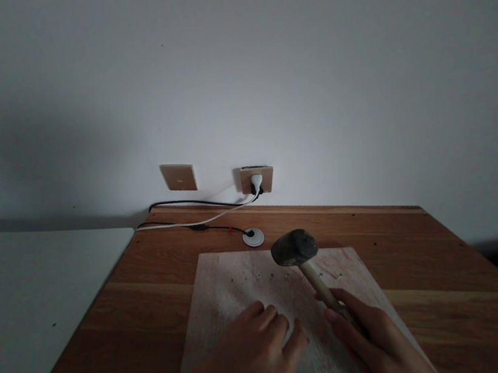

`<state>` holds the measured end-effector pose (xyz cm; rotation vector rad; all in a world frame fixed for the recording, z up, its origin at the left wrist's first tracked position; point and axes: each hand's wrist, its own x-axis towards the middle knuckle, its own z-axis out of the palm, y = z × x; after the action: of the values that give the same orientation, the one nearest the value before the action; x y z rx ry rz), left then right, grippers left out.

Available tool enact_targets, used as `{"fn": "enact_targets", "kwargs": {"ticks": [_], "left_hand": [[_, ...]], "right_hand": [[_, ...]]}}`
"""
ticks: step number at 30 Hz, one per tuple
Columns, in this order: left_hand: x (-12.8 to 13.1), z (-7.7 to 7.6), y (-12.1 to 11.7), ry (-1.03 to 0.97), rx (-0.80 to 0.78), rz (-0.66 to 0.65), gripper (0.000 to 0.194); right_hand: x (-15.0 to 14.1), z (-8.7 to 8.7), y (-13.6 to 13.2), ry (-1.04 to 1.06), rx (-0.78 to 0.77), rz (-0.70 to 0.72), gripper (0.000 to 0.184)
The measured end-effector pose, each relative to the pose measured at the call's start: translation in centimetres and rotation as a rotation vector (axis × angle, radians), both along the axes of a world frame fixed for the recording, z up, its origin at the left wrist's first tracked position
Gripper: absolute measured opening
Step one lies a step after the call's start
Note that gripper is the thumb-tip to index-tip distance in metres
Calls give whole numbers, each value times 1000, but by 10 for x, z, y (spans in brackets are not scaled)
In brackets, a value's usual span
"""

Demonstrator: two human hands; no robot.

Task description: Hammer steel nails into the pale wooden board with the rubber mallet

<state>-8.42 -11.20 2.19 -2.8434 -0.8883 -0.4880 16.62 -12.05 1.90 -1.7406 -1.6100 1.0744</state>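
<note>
My right hand point(372, 335) is wrapped round the wooden handle of a rubber mallet point(294, 248). The dark mallet head is raised over the far part of a pale, worn board point(218, 300). Low over the middle of the board is my left hand point(265, 349), its fingers curled in. What its fingertips hold, if anything, is hidden or too small to make out. A row of small holes or marks point(272, 276) runs across the board beyond my hands.
The board lies on a wooden table point(143, 329) against a wall. Behind it are a round cable grommet point(253, 236), black and white cables point(207, 220), and a socket with a white plug point(256, 180). A blank wall plate point(179, 177) and a white surface point(54, 279) are to the left.
</note>
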Motion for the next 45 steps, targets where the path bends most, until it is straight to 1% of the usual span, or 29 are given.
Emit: {"fn": "enact_targets", "kwargs": {"ticks": [2, 4, 5, 7, 9, 12, 16, 19, 22, 24, 27, 31, 33, 38, 40, 43, 45], "left_hand": [[-16, -5, 12, -120, -47, 43, 28], [-33, -14, 27, -372, -114, 224, 32], [-41, -19, 35, -488, -163, 270, 31], [-52, -29, 49, -658, -267, 323, 27], [-57, -37, 57, -721, -337, 342, 23], [-57, -44, 61, -734, -382, 357, 21], [-55, -48, 59, -714, -412, 363, 20], [-56, -49, 59, -697, -422, 370, 20], [-58, -51, 60, -688, -436, 380, 21], [-59, -53, 61, -690, -436, 376, 22], [-58, -55, 61, -684, -404, 358, 19], [-57, -57, 60, -678, -368, 344, 18], [-57, -57, 60, -684, -360, 351, 17], [-58, -53, 60, -669, -370, 342, 20], [-58, -52, 59, -667, -366, 339, 21], [-57, -51, 59, -655, -369, 350, 21], [-57, -51, 59, -645, -379, 357, 21]], "right_hand": [[-1, 3, 0, -39, -11, 3, 71], [-3, 5, 0, -78, 16, 4, 68], [-3, 6, 0, -92, 32, 3, 68], [-4, 8, 0, -102, 49, 14, 70], [-5, 11, 1, -110, 36, 31, 72], [-9, 19, 1, -122, 7, 51, 73], [-13, 24, 2, -100, -32, 121, 69], [-11, 18, 0, -131, -16, 80, 65], [-7, 8, -2, -143, 3, 29, 67], [-5, 5, -3, -141, 14, 20, 66], [-6, 8, -3, -142, 24, 34, 64], [-8, 13, -2, -145, -25, 83, 69], [-8, 11, -2, -141, -45, 77, 70], [-5, 3, -4, -157, -17, 16, 72], [-5, 3, -4, -141, -10, 17, 70], [-6, 6, -3, -147, -6, 57, 63], [-5, 8, -3, -165, -9, 65, 63]]}}
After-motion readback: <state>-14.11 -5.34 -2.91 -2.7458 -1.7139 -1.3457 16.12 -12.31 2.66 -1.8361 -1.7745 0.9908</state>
